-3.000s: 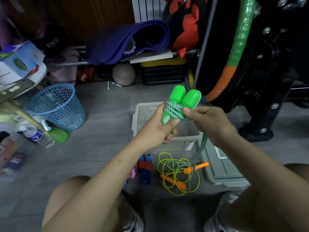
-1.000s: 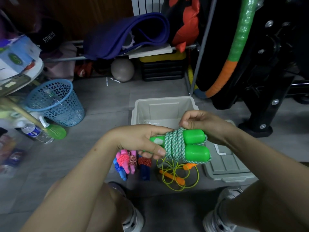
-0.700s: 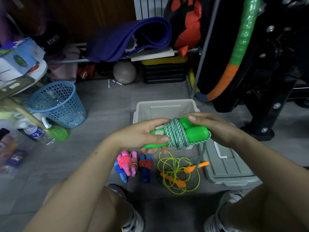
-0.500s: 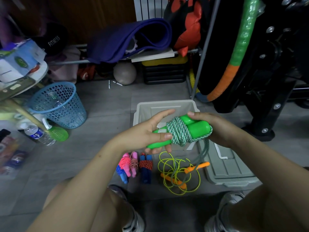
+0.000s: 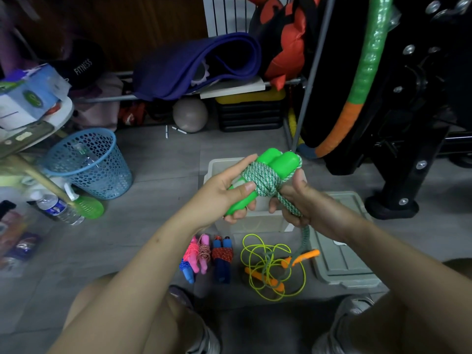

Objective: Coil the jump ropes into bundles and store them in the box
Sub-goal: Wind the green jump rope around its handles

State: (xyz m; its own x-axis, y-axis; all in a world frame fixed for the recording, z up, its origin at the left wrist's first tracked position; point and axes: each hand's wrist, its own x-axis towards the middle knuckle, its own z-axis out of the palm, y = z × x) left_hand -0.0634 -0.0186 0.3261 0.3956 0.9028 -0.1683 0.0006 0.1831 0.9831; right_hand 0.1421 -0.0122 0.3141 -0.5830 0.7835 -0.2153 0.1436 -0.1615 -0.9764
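1. Wrapping continues: your left hand (image 5: pixel 227 192) grips the green handles (image 5: pixel 275 162), now tilted upward over the box (image 5: pixel 217 167) rather than lying level as a second ago.
2. Your right hand (image 5: pixel 293 200) has dropped below the bundle and closes around the green-white cord (image 5: pixel 260 178), pulling a fresh turn taut.
3. Judgement: several turns are on; a loose tail still trails to the floor, so this bundle isn't finished.
4. Two coiled ropes (image 5: pixel 204 256) and an uncoiled yellow rope (image 5: pixel 270 272) lie on the floor, near the lid (image 5: pixel 342 256).
5. Box interior is mostly hidden behind your hands; contents unclear.
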